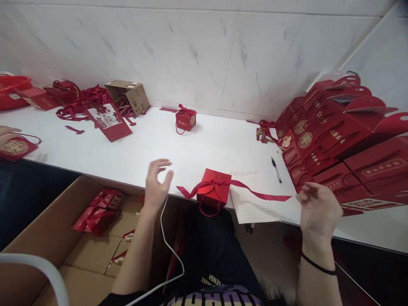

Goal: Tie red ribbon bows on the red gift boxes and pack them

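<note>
A small red gift box [213,196] stands at the table's front edge, its top flaps folded together. Dark red ribbon [251,189] runs across its top, with a short tail on the left and a long one stretched to the right. My right hand [318,208] pinches the end of that long tail, well to the right of the box. My left hand [157,182] is in the air left of the box, thumb and fingers apart, holding nothing. A red cord handle hangs from the box's near side.
Lined paper [251,204] and a pen [276,170] lie right of the box. Stacked red gift boxes [331,127] line the right side. A tied box [185,119] stands near the wall. Below left is a cardboard carton [76,250]; another person's hand [8,135] shows far left.
</note>
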{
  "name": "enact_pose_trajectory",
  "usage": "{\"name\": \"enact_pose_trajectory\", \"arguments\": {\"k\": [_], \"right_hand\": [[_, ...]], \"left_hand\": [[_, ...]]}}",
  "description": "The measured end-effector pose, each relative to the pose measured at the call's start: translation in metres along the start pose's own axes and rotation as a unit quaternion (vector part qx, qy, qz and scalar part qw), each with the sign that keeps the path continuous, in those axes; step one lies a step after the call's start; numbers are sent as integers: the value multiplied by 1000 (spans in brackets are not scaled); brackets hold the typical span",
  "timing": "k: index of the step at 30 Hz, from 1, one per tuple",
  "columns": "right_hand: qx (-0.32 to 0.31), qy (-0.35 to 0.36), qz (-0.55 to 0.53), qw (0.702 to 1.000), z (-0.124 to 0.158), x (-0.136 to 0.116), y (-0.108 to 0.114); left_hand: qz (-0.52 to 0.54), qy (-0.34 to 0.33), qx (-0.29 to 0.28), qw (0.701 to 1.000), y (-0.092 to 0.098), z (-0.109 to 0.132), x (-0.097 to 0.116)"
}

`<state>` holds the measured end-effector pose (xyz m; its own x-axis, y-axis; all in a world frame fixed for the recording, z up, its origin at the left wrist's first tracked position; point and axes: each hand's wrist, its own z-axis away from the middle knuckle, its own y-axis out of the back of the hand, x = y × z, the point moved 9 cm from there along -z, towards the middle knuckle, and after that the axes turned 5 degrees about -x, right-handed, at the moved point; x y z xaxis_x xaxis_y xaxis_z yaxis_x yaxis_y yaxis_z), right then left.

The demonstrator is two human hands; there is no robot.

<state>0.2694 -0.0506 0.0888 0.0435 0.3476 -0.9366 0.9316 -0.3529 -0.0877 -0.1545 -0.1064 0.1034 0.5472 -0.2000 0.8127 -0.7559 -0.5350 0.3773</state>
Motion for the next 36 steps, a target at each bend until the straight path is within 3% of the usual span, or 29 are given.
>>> {"name": "enact_pose_trajectory", "arguments": {"k": [2, 3, 4, 6, 8, 12, 16, 21, 28, 31, 36], "right_hand": [[-15, 90, 101, 991, 5, -25, -16], [-69, 112, 161, 978, 10, -30, -38], [-165, 103, 201, 960, 16, -25, -67], [-319, 52, 222, 920, 33, -5, -116], [-396, -9, 212, 894, 46, 17, -143], [-428, -82, 197, 878, 51, 42, -152], [-437, -117, 182, 873, 47, 42, -145], [-447, -122, 230, 856, 40, 39, -142], [-513, -174, 118, 833, 49, 48, -140], [-521, -227, 76, 819, 55, 56, -134], [-511, -246, 75, 820, 57, 64, -126]], "left_hand": [[-10, -18, -179, 984, -39, 4, 16], [-15, -5, -250, 968, -56, 9, 18], [-19, 17, -304, 952, -70, 13, 17], [-17, 67, -362, 929, -88, 20, 9], [-5, 102, -386, 917, -94, 21, 0], [57, 153, -469, 868, -104, 29, -11], [112, 190, -554, 803, -115, 44, -8], [190, 202, -580, 766, -125, 49, -7], [280, 199, -518, 783, -129, 45, -21], [309, 211, -498, 783, -132, 47, -25], [367, 224, -463, 775, -137, 48, -29]]}}
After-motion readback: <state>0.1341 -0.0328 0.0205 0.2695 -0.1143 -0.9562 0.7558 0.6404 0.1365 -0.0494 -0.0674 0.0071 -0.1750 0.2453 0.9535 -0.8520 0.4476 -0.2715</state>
